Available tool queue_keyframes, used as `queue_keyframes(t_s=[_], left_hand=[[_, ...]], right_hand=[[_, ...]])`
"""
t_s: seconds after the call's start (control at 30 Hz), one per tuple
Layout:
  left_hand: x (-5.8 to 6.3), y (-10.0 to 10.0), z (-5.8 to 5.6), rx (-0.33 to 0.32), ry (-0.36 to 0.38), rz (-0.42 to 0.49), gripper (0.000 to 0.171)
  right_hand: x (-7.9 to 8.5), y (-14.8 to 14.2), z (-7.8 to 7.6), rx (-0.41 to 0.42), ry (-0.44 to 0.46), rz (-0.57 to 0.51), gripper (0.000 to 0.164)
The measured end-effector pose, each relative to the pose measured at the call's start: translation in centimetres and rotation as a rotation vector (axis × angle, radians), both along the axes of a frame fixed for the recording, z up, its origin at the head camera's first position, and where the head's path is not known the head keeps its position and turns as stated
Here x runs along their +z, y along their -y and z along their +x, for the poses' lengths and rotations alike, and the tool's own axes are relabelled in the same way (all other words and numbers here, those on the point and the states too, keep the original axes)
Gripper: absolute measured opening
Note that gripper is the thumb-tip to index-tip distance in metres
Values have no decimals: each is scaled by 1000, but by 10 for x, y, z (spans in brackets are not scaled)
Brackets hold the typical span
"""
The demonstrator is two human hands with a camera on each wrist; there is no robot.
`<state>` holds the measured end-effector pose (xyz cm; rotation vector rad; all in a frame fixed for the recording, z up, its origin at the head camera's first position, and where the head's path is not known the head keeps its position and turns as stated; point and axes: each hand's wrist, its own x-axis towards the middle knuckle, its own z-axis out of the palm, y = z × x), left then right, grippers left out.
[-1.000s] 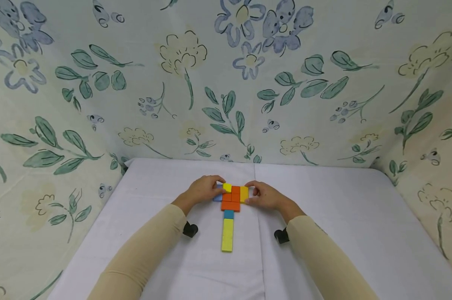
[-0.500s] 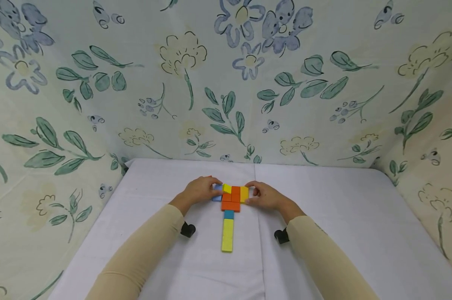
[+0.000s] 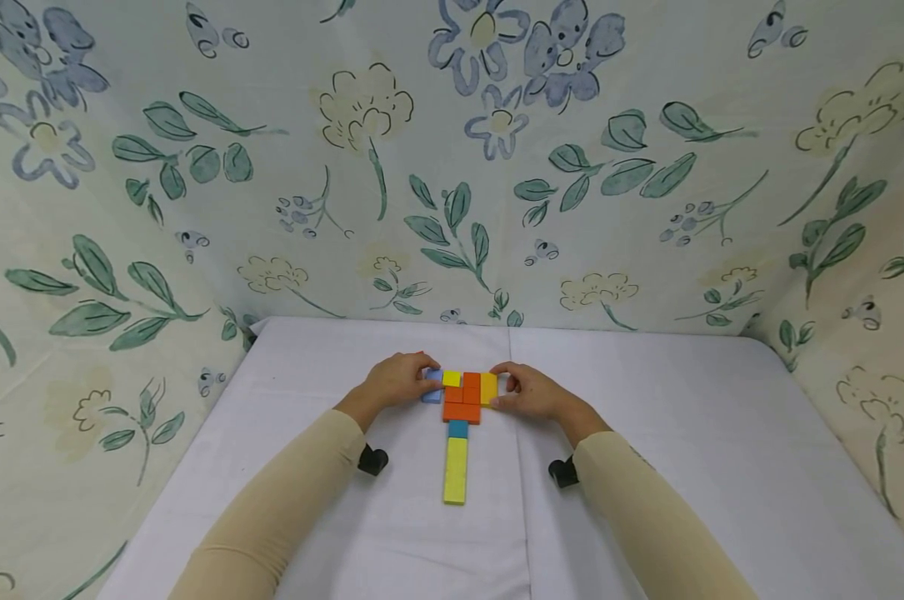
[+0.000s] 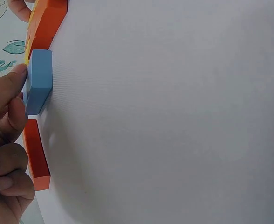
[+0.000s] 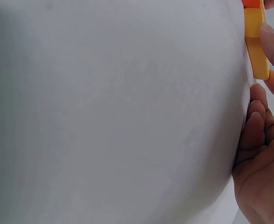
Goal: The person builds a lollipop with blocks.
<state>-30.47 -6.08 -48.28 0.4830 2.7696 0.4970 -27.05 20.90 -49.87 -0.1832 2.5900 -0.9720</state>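
Observation:
Flat coloured blocks lie together on a white cloth. My left hand (image 3: 399,380) pinches a light blue block (image 4: 40,81) at the left end of the group, its thumb on the near end. Beside it sits a small yellow block (image 3: 452,378), above several orange blocks (image 3: 461,412). On the right end, my right hand (image 3: 532,390) pinches an amber-yellow block (image 5: 256,44) between thumb and a finger. Below the orange blocks stretch a teal block (image 3: 457,429) and a long yellow block (image 3: 455,471). Another orange block (image 4: 37,156) lies by my left hand, mostly hidden in the head view.
A white cloth (image 3: 684,467) covers the table, with a crease running front to back. Floral fabric (image 3: 452,167) hangs behind and at both sides. Dark mounts (image 3: 563,472) stick out beneath the wrists.
My left hand and the light blue block have shifted slightly left. The small yellow block, tilted before, now lies flat beside the light blue one. My right hand has stayed in place.

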Motion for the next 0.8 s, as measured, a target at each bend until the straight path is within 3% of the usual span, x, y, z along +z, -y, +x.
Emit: queue_keyframes(t_s=[0.4, 0.8], left_hand=[[-2, 0, 2, -16, 33, 51, 41], [-6, 7, 4, -30, 42, 102, 46]], right_hand=[[-1, 1, -1, -6, -4, 10, 54], [1, 1, 1, -7, -6, 12, 54]])
